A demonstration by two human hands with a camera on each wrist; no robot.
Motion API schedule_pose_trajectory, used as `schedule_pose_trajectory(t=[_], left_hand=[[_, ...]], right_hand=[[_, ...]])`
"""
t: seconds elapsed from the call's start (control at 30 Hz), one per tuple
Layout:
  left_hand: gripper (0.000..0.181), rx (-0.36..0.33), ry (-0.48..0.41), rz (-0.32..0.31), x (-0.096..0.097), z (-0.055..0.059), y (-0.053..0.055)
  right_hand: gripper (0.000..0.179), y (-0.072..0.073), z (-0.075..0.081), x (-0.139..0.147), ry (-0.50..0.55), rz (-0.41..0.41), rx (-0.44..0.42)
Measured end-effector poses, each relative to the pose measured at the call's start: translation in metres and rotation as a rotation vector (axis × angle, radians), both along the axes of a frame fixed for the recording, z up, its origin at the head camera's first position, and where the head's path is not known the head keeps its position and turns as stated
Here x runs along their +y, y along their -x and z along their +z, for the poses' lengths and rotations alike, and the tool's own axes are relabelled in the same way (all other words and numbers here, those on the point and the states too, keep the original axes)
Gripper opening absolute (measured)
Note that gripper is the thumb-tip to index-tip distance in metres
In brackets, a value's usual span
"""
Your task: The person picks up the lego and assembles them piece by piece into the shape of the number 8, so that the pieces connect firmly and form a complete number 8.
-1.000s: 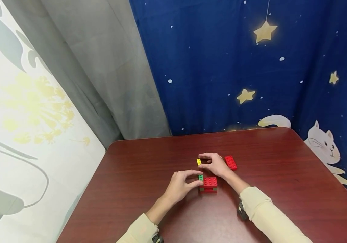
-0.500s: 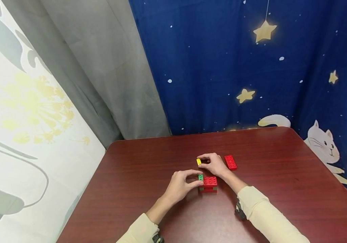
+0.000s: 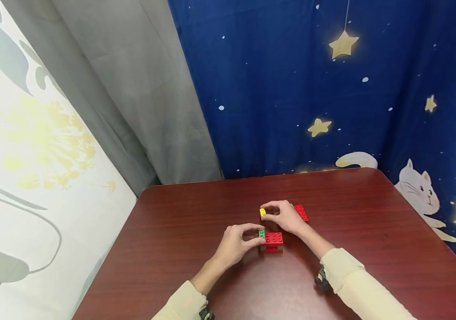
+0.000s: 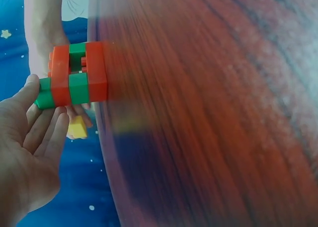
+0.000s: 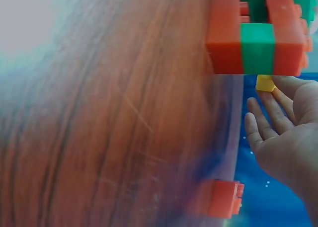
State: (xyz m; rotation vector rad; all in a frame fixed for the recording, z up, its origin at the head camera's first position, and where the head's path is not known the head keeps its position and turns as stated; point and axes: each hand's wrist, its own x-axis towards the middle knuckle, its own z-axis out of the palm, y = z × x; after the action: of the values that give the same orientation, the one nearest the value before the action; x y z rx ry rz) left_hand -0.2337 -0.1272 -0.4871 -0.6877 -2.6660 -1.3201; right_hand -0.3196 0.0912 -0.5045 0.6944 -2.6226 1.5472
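My left hand [image 3: 232, 245] pinches a small green brick [image 3: 261, 233] between thumb and fingers. That brick sits on the left end of the stack's upper red brick [image 3: 273, 238]. In the left wrist view, green bricks [image 4: 78, 88] stand between this red brick and a lower red brick [image 4: 97, 72], with a gap in the middle. Just behind the stack, my right hand [image 3: 285, 217] pinches a small yellow brick [image 3: 262, 214] by its ends. The yellow brick [image 5: 265, 83] appears slightly raised off the table in the right wrist view.
A loose red brick [image 3: 301, 212] lies on the brown table [image 3: 196, 209] behind the right hand, which partly covers it. Blue [image 3: 283, 89] and grey [image 3: 124, 89] curtains hang beyond the table's far edge.
The right hand has shifted slightly right with the yellow brick, which appears to have lifted a little, and now covers part of the loose red brick. The left hand keeps its hold on the green brick.
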Motion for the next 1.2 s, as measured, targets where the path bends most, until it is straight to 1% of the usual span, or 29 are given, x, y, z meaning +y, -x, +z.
schedule_pose_trajectory(t=[0.13,0.33,0.47,0.63,0.87,1.2], left_hand=[[0.038,-0.016,-0.003,-0.005,-0.001,0.001,0.0],[0.038,-0.019,0.003,-0.007,-0.001,0.002,-0.001],[0.037,-0.016,0.005,-0.007,-0.001,0.002,-0.001],[0.036,-0.007,-0.002,-0.013,0.0,0.002,0.0],[0.037,-0.037,-0.019,-0.02,0.0,0.002,-0.001],[0.036,-0.049,-0.014,-0.01,0.0,0.003,-0.003]], right_hand=[[0.034,-0.005,0.007,0.005,0.027,0.003,-0.015],[0.032,-0.014,0.017,0.013,0.046,0.005,-0.025],[0.03,-0.021,0.023,0.017,0.067,0.025,-0.029],[0.033,-0.032,0.03,0.024,0.09,0.064,-0.053],[0.035,-0.049,0.034,0.034,0.077,0.123,-0.05],[0.034,-0.07,0.034,0.044,0.029,0.137,-0.067]])
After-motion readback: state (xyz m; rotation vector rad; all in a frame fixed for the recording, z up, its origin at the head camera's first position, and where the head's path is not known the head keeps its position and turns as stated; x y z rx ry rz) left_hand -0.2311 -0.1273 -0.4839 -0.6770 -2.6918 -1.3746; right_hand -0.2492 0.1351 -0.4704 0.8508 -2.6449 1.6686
